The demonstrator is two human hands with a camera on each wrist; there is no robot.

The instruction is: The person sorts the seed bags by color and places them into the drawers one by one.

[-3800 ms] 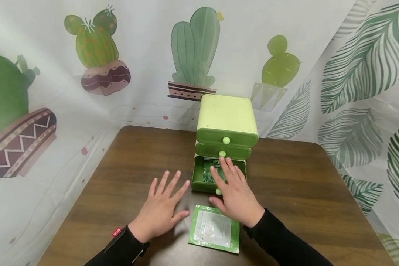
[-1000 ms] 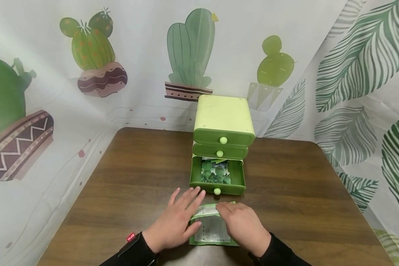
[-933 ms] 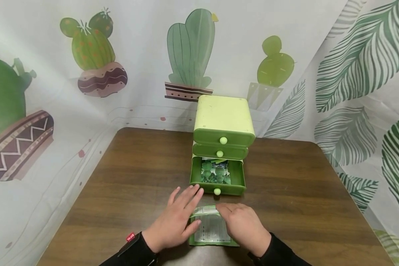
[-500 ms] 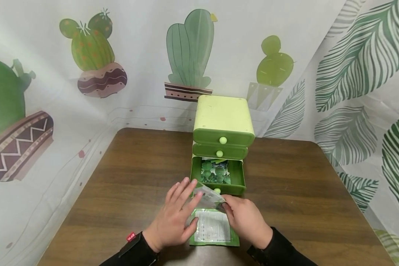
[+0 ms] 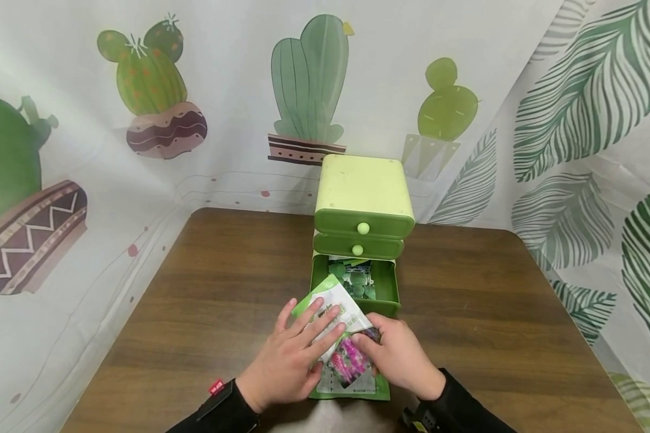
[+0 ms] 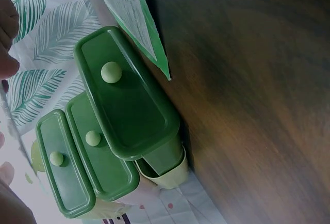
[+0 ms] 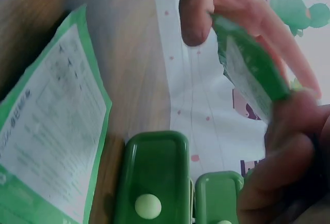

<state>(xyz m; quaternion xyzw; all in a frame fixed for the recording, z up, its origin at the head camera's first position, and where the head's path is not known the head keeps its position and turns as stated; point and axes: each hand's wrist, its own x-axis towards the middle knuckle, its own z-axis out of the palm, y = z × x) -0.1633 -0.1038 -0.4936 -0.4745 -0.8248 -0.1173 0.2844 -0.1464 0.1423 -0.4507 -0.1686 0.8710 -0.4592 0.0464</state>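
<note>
In the head view my right hand pinches the right edge of a green-and-white seed packet with pink flowers printed on it. The packet is held at a slant, its picture side facing up. My left hand lies across its left part with fingers spread and straight. Beneath it, a second seed packet lies on the table, partly covered; its text side shows in the right wrist view, where this lower packet is at the left. The held packet appears edge-on there, between both hands.
Behind the hands stands a small green drawer cabinet with round knobs. Its bottom drawer is pulled out and holds a packet with a leafy picture. The brown table ends at a patterned cloth backdrop.
The right hand came down from the drawer to the packets, lifted the upper one off the lower and turned it flower side up. The left hand moved right, onto it.
</note>
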